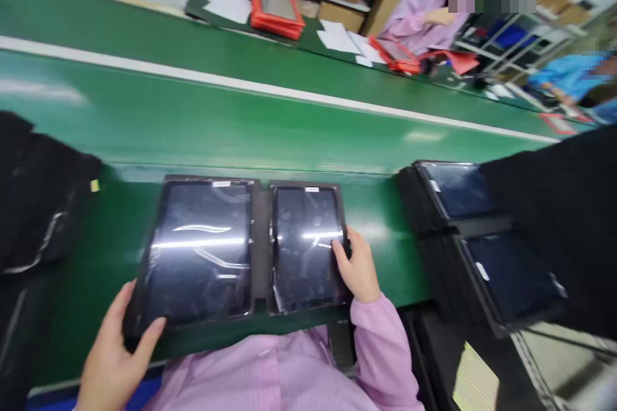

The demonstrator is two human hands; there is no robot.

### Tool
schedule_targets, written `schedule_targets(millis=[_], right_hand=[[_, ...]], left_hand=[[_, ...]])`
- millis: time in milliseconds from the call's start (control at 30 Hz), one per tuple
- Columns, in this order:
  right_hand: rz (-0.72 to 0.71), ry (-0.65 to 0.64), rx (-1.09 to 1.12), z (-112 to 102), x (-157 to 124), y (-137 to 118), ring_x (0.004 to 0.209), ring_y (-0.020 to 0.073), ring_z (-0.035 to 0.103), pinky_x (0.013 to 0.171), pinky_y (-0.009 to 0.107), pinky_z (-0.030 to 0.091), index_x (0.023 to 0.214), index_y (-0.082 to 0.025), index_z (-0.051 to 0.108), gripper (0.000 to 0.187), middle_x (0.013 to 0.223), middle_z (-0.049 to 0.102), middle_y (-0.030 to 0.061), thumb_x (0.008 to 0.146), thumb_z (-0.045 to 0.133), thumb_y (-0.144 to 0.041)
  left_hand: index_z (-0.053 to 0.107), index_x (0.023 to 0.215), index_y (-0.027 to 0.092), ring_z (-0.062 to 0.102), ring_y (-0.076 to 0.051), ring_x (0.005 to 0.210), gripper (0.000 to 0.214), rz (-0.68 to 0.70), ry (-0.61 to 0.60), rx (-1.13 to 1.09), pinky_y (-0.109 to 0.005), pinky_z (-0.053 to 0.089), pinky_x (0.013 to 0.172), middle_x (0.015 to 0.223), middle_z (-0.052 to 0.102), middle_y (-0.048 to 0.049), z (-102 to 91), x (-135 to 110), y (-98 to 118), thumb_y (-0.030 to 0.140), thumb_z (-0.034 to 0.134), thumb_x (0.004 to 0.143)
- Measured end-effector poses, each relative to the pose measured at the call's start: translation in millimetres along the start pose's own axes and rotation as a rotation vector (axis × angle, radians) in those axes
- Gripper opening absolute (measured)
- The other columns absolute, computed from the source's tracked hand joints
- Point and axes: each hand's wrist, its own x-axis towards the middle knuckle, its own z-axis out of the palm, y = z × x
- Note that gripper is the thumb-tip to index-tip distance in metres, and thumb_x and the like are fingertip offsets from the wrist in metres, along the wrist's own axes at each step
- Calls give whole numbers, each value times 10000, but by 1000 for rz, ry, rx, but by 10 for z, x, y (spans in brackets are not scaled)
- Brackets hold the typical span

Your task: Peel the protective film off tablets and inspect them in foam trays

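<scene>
A black tray (261, 237) lies in front of me on the green bench, bearing two dark glossy screen panels side by side. The larger left panel (202, 289) and the narrower right panel (306, 273) each have a small white label at the top edge and reflect the ceiling lights. My left hand (116, 353) is closed on the tray's lower left corner, thumb on top and fingers partly hidden at the side. At the right edge, my right hand (360, 270) grips the tray with its thumb over the rim beside the narrower panel.
On the right stands a stack of black trays (434, 231) with similar panels, partly covered by a black sheet (559, 218). Black material (38, 192) is piled at the left. Across the green bench (289, 128) lie orange-red stacks (274, 16) and papers; two people work there.
</scene>
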Motion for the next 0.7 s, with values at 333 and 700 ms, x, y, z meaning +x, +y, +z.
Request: schedule_targets(millis=[333,700], right_hand=[[-176,-69,-242,14,331,-456,1455,430,397,1159,631,365,1504,-45,436,774,1508,450,310,944,516,-573],[-174,-15,-174,281,116,-607,1494,461,349,1157,686,326,1451,-127,533,637,1593,374,273,954,538,-525]], left_hand=[[481,1471,219,496,-459,1369,687,503,65,83,-639,473,1069,1508,482,-222,-148,164,240,373,762,864],[712,1026,208,711,-237,930,122,826,-28,23,-381,549,809,1027,754,-64,-572,561,358,278,711,927]])
